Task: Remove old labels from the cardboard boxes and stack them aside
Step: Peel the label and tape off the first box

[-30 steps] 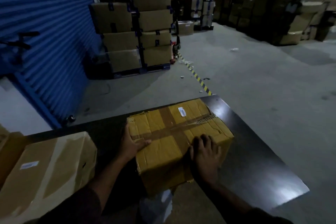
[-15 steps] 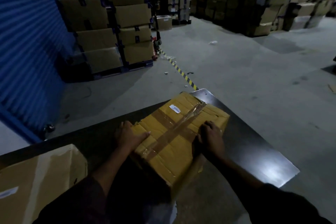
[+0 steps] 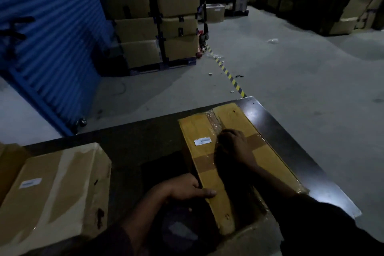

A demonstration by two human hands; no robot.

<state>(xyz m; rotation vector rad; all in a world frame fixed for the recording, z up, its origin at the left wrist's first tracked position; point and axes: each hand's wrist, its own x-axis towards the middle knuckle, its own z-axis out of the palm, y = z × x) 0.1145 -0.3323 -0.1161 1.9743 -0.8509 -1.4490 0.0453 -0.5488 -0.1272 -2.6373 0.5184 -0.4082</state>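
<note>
Yellow cardboard box (image 3: 239,162) lying on dark table (image 3: 145,137), right part. White label (image 3: 202,141) still sitting on top face, so peeling is not yet done. Right hand (image 3: 234,145) resting on top just beside label, fingers curled toward taped seam; whether they are pinching anything, cannot tell. Left hand (image 3: 185,190) gripping near left edge, thumb lying flat on top. Second box (image 3: 54,193) at left is also carrying label (image 3: 30,183). Stacking seems not started. Box long axis running from person away, far end leaning slightly left.
</note>
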